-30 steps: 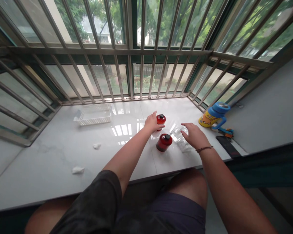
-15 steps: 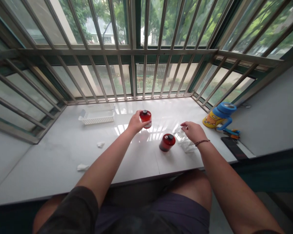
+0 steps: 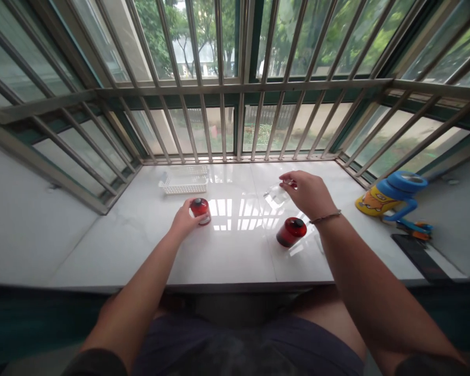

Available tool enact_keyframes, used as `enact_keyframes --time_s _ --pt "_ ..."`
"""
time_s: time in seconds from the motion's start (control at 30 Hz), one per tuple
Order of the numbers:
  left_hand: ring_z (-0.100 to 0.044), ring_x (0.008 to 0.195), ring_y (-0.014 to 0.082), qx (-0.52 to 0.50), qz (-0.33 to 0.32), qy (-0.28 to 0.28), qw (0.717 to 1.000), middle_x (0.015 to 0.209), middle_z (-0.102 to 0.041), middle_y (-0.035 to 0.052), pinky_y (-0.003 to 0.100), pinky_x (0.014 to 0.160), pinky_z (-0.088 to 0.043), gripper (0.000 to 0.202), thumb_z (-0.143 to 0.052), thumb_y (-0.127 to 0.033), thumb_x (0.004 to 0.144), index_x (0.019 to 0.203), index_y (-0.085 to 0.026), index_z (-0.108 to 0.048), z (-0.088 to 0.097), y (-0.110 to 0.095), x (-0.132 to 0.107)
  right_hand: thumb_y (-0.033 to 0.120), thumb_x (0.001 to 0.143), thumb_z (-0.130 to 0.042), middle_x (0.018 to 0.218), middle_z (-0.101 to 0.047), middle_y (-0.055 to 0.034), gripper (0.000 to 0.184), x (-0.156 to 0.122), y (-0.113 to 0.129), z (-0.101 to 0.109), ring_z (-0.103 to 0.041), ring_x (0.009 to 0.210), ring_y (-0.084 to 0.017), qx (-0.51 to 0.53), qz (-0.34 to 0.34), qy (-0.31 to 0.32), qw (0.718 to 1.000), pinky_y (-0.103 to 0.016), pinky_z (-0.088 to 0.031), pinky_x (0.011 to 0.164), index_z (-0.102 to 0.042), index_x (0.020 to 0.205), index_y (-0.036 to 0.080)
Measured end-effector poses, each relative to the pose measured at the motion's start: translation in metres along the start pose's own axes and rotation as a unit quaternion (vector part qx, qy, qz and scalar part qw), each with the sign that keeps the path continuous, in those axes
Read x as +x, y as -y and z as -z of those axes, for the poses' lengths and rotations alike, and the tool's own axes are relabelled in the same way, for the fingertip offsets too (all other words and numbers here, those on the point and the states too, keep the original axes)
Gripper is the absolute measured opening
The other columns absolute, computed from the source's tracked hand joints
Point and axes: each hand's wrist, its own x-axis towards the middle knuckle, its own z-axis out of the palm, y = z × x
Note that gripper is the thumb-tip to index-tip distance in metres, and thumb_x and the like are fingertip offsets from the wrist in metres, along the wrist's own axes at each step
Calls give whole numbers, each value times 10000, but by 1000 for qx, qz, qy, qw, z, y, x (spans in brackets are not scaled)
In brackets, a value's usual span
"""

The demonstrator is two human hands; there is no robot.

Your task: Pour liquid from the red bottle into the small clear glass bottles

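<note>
My left hand (image 3: 185, 220) is closed around a small red bottle (image 3: 201, 209) with a black cap, left of the middle of the white tabletop. Whether that bottle touches the surface I cannot tell. A second red bottle (image 3: 291, 233), also black-capped, stands near the front edge, below my right hand (image 3: 303, 190). The fingers of this hand pinch a clear, see-through object (image 3: 276, 195) over the table; its exact kind is hard to make out against the reflections.
At the back left sits a white perforated basket (image 3: 186, 181). To the right stand a blue and yellow flask (image 3: 389, 193), a small blue and orange item (image 3: 419, 230) and a black flat object (image 3: 419, 256). Metal window bars (image 3: 238, 130) enclose the back and sides.
My left hand has carried its red bottle left and nearer to me. My right hand has moved away from the front edge with the clear object. The view has turned left.
</note>
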Motion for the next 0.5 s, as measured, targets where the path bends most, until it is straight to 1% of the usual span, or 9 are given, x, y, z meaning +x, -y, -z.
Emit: enact_keyframes --time_s 0.07,0.13,0.23,0.33,0.37,0.4,0.43,0.47,0.5 --pt "-682 1314 351 -1 -3 18 1000 1404 -724 100 506 1151 -520 757 -940 -433 755 1408 -269 -593 5 -1 -6 201 1003 -699 1093 -808 -90 173 -4 22 -24 -754 981 -265 10 5 44 999 -387 -568 936 -788 1151 193" --pt "-698 1288 352 -3 -3 36 999 1391 -731 105 511 1130 -540 755 -937 -443 762 1412 -267 -596 9 -4 -14 172 996 -717 1097 -811 -85 149 -14 40 -52 -759 978 -254 16 18 75 997 -370 -572 921 -793 1122 201" --pt "-715 1272 357 -6 5 60 998 1408 -724 126 511 1085 -581 803 -924 -464 784 1473 -264 -563 15 -6 -28 143 1009 -713 1095 -807 -82 145 -33 56 -90 -764 959 -240 20 31 112 993 -347 -577 863 -795 1110 206" --pt "-619 1436 399 10 12 60 998 1555 -627 186 553 1168 -537 1044 -958 -490 748 1616 -245 -430 19 -4 -46 146 1035 -693 1110 -800 -77 149 -47 63 -114 -765 974 -230 19 42 137 990 -331 -573 846 -788 1132 206" --pt "-578 1484 410 18 9 48 999 1593 -592 203 572 1206 -505 1102 -965 -498 739 1643 -233 -393 20 -3 -53 146 1041 -687 1115 -798 -76 151 -50 65 -118 -764 979 -228 16 45 142 989 -327 -571 844 -784 1139 206" --pt "-553 1510 411 25 2 30 999 1610 -574 210 584 1233 -480 1110 -958 -509 749 1651 -221 -379 21 0 -62 145 1044 -682 1119 -796 -75 155 -52 66 -122 -763 981 -226 13 47 147 988 -324 -570 840 -781 1145 206" --pt "-567 1499 400 28 -9 5 1000 1597 -587 205 586 1240 -476 1041 -925 -520 791 1637 -216 -400 22 3 -72 144 1047 -676 1120 -794 -74 160 -53 68 -123 -760 980 -226 7 48 151 987 -323 -567 832 -778 1152 207" --pt "-605 1462 380 29 -21 -22 999 1563 -618 190 576 1228 -494 918 -873 -532 851 1602 -219 -448 22 6 -84 149 1051 -669 1118 -793 -75 165 -54 69 -124 -757 976 -228 1 49 155 987 -324 -564 823 -774 1162 209" --pt "-646 1415 350 28 -37 -49 998 1518 -658 163 550 1207 -522 744 -795 -537 927 1544 -230 -514 23 10 -97 163 1057 -665 1117 -792 -78 168 -54 70 -123 -752 976 -233 -6 50 158 986 -328 -561 815 -769 1180 211"
